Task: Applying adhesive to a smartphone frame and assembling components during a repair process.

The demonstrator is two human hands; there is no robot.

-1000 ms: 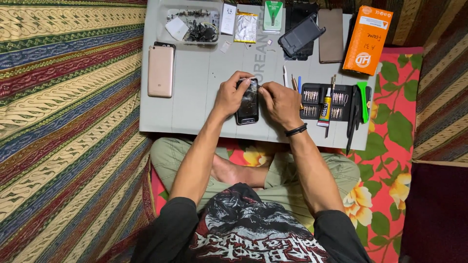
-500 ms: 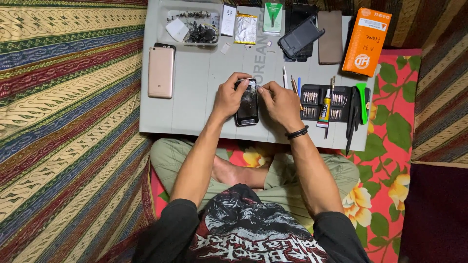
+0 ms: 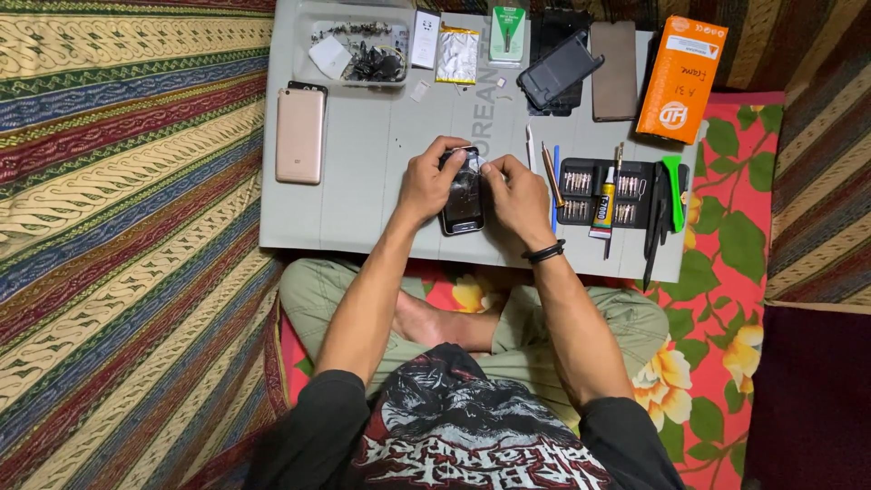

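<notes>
I count three phones on the desk (image 3: 363, 218): one rose-gold phone (image 3: 300, 135), one brown phone (image 3: 614, 71) and one dark phone (image 3: 463, 192) under my two hands. I also see one orange box (image 3: 682, 78), one clear parts tray (image 3: 356, 53), one glue tube (image 3: 603, 201) and one screwdriver bit case (image 3: 603, 189).

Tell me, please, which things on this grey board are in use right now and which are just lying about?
In use:
- dark opened phone
- left hand and right hand, both gripping it

Lying about:
- rose-gold phone
- orange cardboard box
- black screwdriver-bit case
- clear plastic parts tray
- green-handled tool
</notes>
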